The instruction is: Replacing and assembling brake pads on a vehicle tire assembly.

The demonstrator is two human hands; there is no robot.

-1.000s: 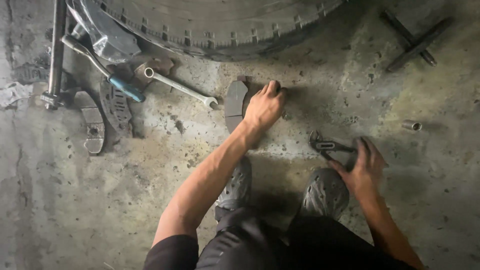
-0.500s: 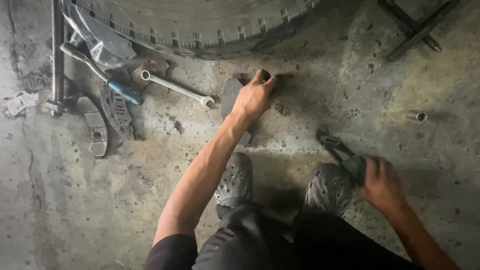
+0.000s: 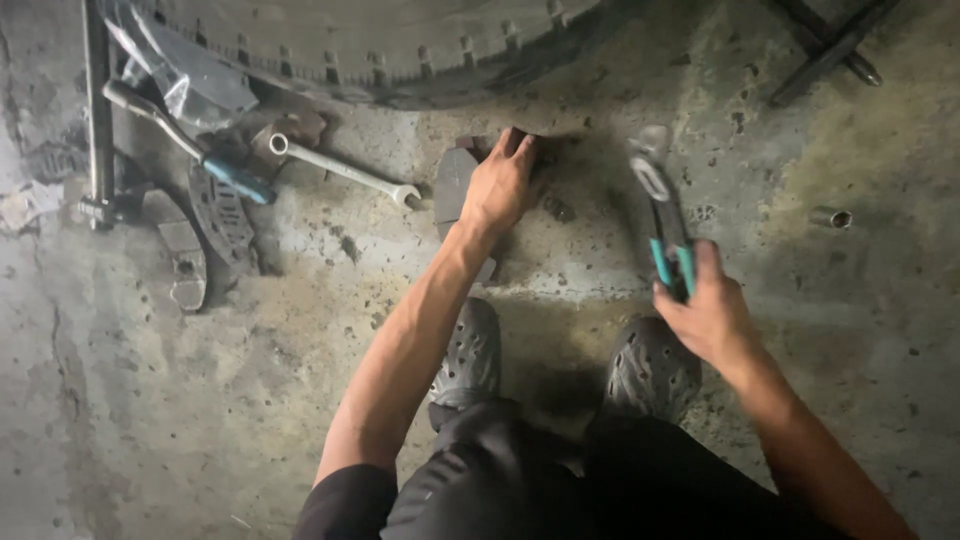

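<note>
One tyre (image 3: 380,40) lies across the top of your view, on the concrete floor (image 3: 200,420). Beside it at the upper left sits one crumpled clear plastic bag (image 3: 190,80), with no label you can make out. One long steel bar (image 3: 97,100) runs down the left edge. At the top right lies one dark cross wrench (image 3: 830,45).

You have two hands at work. Your left hand (image 3: 503,185) rests fingers-down on one brake pad (image 3: 452,185) just below the tyre, pressing it rather than gripping. Your right hand (image 3: 708,315) is clenched around the teal grips of one pair of pliers (image 3: 662,215), their head pointing up toward the tyre.

Two more worn pads (image 3: 200,235) lie at the left. One spanner (image 3: 340,170) lies beside the pad under your hand; one blue-handled tool (image 3: 185,140) crosses above. One small socket (image 3: 830,217) lies at the right.
</note>
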